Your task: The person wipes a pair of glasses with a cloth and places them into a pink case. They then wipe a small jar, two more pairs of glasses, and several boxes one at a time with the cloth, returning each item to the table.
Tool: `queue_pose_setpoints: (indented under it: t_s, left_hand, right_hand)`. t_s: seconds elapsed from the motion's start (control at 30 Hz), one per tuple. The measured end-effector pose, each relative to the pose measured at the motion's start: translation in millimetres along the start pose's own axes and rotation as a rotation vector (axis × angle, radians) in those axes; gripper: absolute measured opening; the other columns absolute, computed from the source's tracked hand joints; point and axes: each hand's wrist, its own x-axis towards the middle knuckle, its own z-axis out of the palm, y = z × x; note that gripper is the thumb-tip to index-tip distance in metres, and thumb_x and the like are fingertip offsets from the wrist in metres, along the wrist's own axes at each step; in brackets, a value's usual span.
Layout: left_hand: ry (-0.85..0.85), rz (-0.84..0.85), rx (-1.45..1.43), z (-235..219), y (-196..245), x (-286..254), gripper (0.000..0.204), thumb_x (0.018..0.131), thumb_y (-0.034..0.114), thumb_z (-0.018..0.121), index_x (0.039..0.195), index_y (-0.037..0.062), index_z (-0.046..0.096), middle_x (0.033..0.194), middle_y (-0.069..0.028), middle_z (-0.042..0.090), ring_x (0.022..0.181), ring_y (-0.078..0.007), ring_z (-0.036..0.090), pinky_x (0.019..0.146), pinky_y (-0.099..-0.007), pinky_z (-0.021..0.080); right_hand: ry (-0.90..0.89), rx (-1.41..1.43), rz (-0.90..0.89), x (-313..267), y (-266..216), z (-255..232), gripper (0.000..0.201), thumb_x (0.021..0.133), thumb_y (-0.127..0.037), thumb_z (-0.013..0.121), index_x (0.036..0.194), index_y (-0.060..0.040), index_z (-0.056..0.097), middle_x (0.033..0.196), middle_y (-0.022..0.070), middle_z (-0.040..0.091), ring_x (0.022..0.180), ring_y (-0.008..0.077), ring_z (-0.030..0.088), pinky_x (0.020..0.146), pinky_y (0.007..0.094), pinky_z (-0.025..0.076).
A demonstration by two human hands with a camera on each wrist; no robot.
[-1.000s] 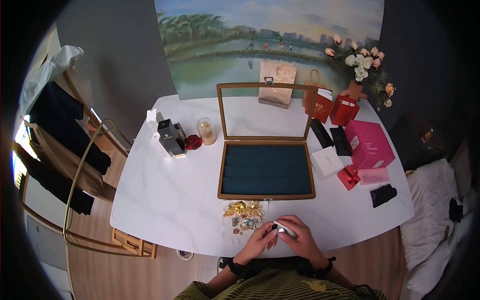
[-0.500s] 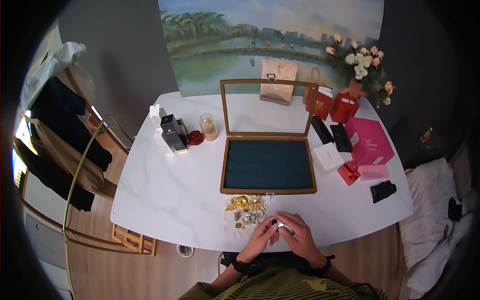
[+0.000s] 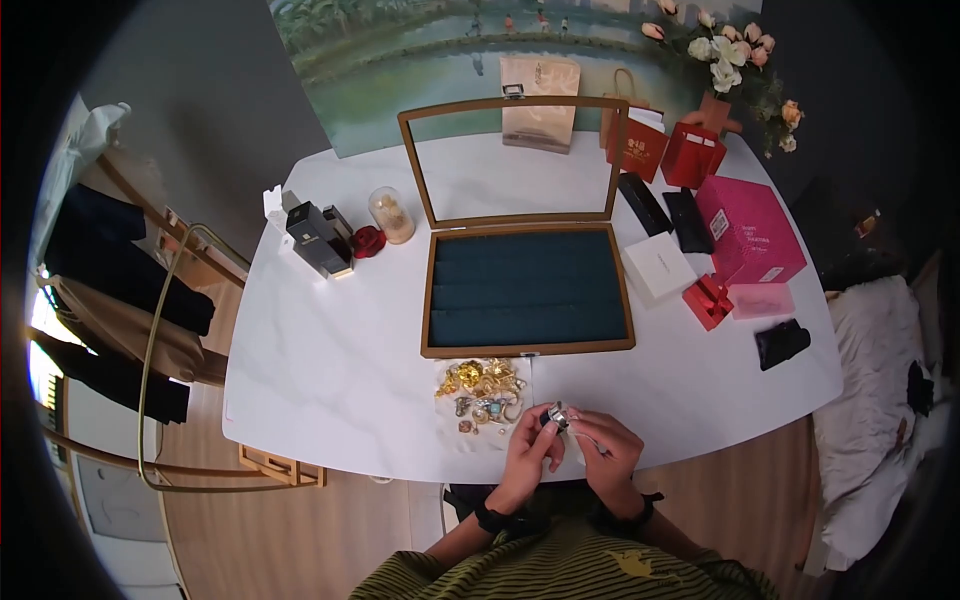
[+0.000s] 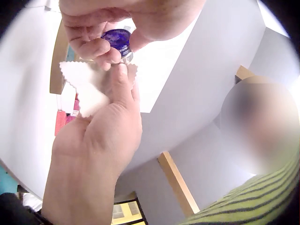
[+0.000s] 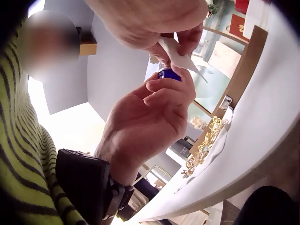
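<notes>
Fingers of my left hand point(image 3: 525, 460) point(image 4: 154, 18) point(image 5: 152, 110) grip a small item with a silvery part point(image 3: 558, 414) and a deep blue, shiny part point(image 4: 118, 39) point(image 5: 169, 74). Beside it, my right hand point(image 3: 610, 455) point(image 4: 105, 129) point(image 5: 154, 23) pinches a white cloth with a zigzag edge point(image 4: 90, 101) point(image 5: 177, 55) against the item. Gold and silvery jewellery point(image 3: 482, 380) point(image 5: 206, 145) lies on a white sheet left of the hands. Behind it stands an open wooden case point(image 3: 430, 290) with a dark teal lining and a raised see-through lid.
At the right of the table are a pink box point(image 3: 750, 232), a white box point(image 3: 660, 268), a red ribboned box point(image 3: 708, 302) and black pouches point(image 3: 782, 344). A black box point(image 3: 318, 240), a red rose point(image 3: 368, 241) and a glass dome point(image 3: 392, 215) stand at the left.
The head view has shifted, so the table sits higher in it. The silvery part now faces up at my left fingertips, and my right hand has drawn slightly away to the right with the cloth.
</notes>
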Motion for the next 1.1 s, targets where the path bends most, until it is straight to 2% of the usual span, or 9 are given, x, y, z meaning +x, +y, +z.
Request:
queue_pose_setpoints:
  t_s: [0.2, 0.23, 0.37, 0.6, 0.7, 0.87, 0.93, 1.07, 1.1]
  left_hand:
    - [-0.031, 0.015, 0.024, 8.4, -13.7, 17.0, 0.032, 0.098, 0.023, 0.046, 0.123, 0.0034, 0.043, 0.083, -0.0043, 0.054, 0.061, -0.0108, 0.05, 0.05, -0.0217, 0.038]
    - [0.023, 0.032, -0.022, 15.7, -14.4, 19.4, 0.029, 0.098, 0.017, 0.046, 0.123, 0.0017, 0.043, 0.076, -0.0045, 0.053, 0.058, -0.0091, 0.049, 0.047, -0.0213, 0.037]
    - [0.051, 0.061, 0.0, 19.0, -36.3, 19.6, 0.028, 0.098, 0.018, 0.044, 0.121, 0.002, 0.043, 0.085, -0.0032, 0.053, 0.058, -0.0075, 0.046, 0.049, -0.0203, 0.036]
    - [0.085, -0.009, 0.009, 14.5, -62.3, 5.9, 0.031, 0.099, 0.027, 0.037, 0.12, 0.0046, 0.045, 0.079, -0.0007, 0.051, 0.061, -0.0059, 0.044, 0.053, -0.02, 0.035]
    - [0.005, -0.035, 0.063, 8.1, -58.9, -0.5, 0.031, 0.099, 0.026, 0.036, 0.119, 0.0041, 0.045, 0.076, 0.0003, 0.049, 0.061, -0.0042, 0.042, 0.052, -0.0194, 0.033]
    - [-0.089, -0.077, 0.098, -1.3, -58.9, -2.0, 0.028, 0.1, 0.021, 0.036, 0.118, 0.0023, 0.047, 0.076, -0.0001, 0.048, 0.061, -0.0042, 0.041, 0.052, -0.0202, 0.035]
    - [-0.091, 0.069, 0.187, 1.1, -56.9, -0.6, 0.029, 0.1, 0.021, 0.037, 0.119, 0.0012, 0.046, 0.078, -0.0008, 0.05, 0.064, -0.005, 0.042, 0.055, -0.0208, 0.037]
    - [-0.08, 0.0, 0.179, 2.3, -51.0, -3.0, 0.03, 0.099, 0.019, 0.04, 0.122, -0.0001, 0.044, 0.08, -0.0015, 0.051, 0.067, -0.0062, 0.043, 0.059, -0.0212, 0.039]
    - [-0.081, 0.056, 0.159, 2.7, -53.9, -3.0, 0.031, 0.099, 0.019, 0.041, 0.123, -0.0005, 0.043, 0.081, -0.0016, 0.051, 0.068, -0.0065, 0.043, 0.06, -0.0215, 0.039]
  right_hand:
    - [-0.016, 0.023, 0.006, 5.2, 7.0, -14.7, 0.027, 0.077, 0.011, 0.061, 0.102, 0.0043, 0.066, 0.103, 0.0159, 0.066, 0.091, 0.0275, 0.065, 0.079, 0.0323, 0.052]
    - [-0.035, 0.017, 0.039, 7.8, 8.9, -17.1, 0.028, 0.078, 0.01, 0.059, 0.105, 0.0047, 0.064, 0.107, 0.0165, 0.065, 0.094, 0.0278, 0.064, 0.081, 0.0327, 0.051]
    - [-0.169, 0.045, 0.042, 9.8, 20.5, -20.8, 0.029, 0.085, 0.002, 0.053, 0.112, 0.0064, 0.061, 0.115, 0.02, 0.061, 0.101, 0.0278, 0.06, 0.087, 0.0347, 0.047]
    - [-0.327, 0.026, 0.062, -2.5, 41.0, -22.4, 0.03, 0.082, 0.0, 0.055, 0.112, 0.0027, 0.062, 0.115, 0.0192, 0.06, 0.099, 0.0271, 0.058, 0.086, 0.0347, 0.046]
    - [-0.3, 0.097, 0.126, -11.9, 40.3, -19.8, 0.029, 0.08, -0.001, 0.06, 0.109, -0.0005, 0.063, 0.104, 0.0157, 0.059, 0.091, 0.0271, 0.058, 0.079, 0.034, 0.047]
    - [-0.161, 0.002, 0.016, -19.1, 45.1, -6.7, 0.015, 0.08, -0.002, 0.061, 0.095, -0.0014, 0.06, 0.085, 0.0117, 0.051, 0.074, 0.0235, 0.053, 0.066, 0.031, 0.044]
    - [-0.125, -0.031, 0.053, -20.0, 42.7, -0.4, 0.011, 0.081, -0.002, 0.06, 0.092, -0.0014, 0.058, 0.084, 0.0111, 0.051, 0.072, 0.0226, 0.052, 0.065, 0.0305, 0.043]
    - [-0.116, -0.06, 0.185, -13.3, 34.0, 3.6, 0.005, 0.083, -0.002, 0.059, 0.087, -0.0008, 0.056, 0.082, 0.0098, 0.05, 0.07, 0.0195, 0.05, 0.061, 0.0294, 0.041]
    - [-0.129, -0.03, 0.226, -13.8, 35.9, 2.2, 0.005, 0.083, -0.001, 0.058, 0.088, 0.0001, 0.057, 0.083, 0.0092, 0.051, 0.071, 0.0172, 0.051, 0.063, 0.0281, 0.042]
